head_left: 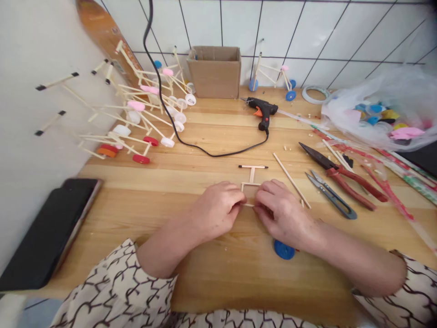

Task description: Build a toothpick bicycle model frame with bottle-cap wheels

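Note:
A small frame of wooden sticks (252, 176) lies on the table, topped by a crossbar with black ends. My left hand (220, 205) pinches the frame's left side near its lower corner. On the other side, my right hand (285, 212) closes its fingers on the right side of the same frame, hiding that corner. A blue bottle cap (284, 249) rests on the wood just below my right wrist. To the right of that hand lies a loose wooden stick (292, 180).
A black glue gun (262, 109) with its cord lies behind the hands. Red-handled pliers (341, 175) and thread snips (330, 193) are at right, near a plastic bag (378, 105) of caps. Several stick models (136, 109), a cardboard box (214, 75) and a phone (44, 232) stand or lie around.

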Demonstrator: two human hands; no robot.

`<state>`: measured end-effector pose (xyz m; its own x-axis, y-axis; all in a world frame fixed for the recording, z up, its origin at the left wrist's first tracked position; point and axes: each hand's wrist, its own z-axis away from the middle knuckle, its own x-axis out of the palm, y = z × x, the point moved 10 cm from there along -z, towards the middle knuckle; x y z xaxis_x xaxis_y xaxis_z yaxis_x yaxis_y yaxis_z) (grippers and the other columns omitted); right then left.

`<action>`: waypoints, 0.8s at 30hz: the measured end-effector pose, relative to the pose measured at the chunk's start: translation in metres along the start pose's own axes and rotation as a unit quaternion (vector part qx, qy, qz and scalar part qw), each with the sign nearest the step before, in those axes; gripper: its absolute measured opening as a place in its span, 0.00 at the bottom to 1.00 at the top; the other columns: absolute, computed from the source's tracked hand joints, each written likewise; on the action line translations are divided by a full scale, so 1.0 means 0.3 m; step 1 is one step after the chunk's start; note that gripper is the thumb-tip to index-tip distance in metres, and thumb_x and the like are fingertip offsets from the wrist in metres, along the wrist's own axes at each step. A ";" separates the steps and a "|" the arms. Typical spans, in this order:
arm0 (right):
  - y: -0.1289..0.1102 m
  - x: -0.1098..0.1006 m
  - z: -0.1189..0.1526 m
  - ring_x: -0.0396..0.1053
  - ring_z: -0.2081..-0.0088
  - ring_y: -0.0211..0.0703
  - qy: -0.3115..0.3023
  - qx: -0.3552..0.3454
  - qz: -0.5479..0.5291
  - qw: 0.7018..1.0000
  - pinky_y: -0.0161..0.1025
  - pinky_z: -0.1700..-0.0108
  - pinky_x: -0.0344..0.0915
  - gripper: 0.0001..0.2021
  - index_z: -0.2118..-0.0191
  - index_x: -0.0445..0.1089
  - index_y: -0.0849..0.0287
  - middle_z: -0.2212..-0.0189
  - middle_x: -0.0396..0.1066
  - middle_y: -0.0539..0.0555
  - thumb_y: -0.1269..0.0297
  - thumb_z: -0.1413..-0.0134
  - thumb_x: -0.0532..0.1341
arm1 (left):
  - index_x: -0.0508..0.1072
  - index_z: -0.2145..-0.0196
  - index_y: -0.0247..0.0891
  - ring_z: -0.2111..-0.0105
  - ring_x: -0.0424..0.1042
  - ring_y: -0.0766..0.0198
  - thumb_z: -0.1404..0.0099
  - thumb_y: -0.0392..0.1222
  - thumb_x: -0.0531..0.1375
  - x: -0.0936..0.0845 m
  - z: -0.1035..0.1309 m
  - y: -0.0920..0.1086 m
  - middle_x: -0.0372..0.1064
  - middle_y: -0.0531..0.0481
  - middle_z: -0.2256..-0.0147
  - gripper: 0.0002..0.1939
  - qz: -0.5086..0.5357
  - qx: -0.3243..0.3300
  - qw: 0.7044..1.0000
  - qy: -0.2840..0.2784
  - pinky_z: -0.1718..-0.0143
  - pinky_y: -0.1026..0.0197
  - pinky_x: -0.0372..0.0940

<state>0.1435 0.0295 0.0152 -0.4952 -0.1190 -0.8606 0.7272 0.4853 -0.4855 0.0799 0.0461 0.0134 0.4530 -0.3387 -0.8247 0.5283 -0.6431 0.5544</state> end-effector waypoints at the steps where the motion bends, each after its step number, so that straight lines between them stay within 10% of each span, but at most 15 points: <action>1: -0.001 0.000 -0.001 0.58 0.68 0.44 -0.001 -0.001 0.000 1.000 0.39 0.65 0.57 0.08 0.75 0.62 0.60 0.74 0.61 0.53 0.79 0.51 0.55 | 0.73 0.73 0.34 0.69 0.69 0.61 0.41 0.28 0.55 0.001 0.000 0.001 0.71 0.47 0.72 0.09 -0.002 0.000 1.000 -0.001 0.66 0.60 0.65; 24: 0.127 -0.085 0.024 0.66 0.67 0.44 -0.017 0.111 -0.036 0.993 0.40 0.64 0.62 0.06 0.72 0.66 0.59 0.72 0.69 0.53 0.76 0.57 0.58 | 0.71 0.72 0.34 0.68 0.65 0.62 0.35 0.34 0.52 0.024 0.010 0.015 0.68 0.48 0.71 0.10 -0.051 0.028 0.998 -0.019 0.65 0.60 0.62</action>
<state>0.1873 0.0448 0.0177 -0.5357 -0.1770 -0.8256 0.7797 0.2715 -0.5642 0.0834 0.0387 0.0096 0.3705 -0.2944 -0.8810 0.5295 -0.7123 0.4607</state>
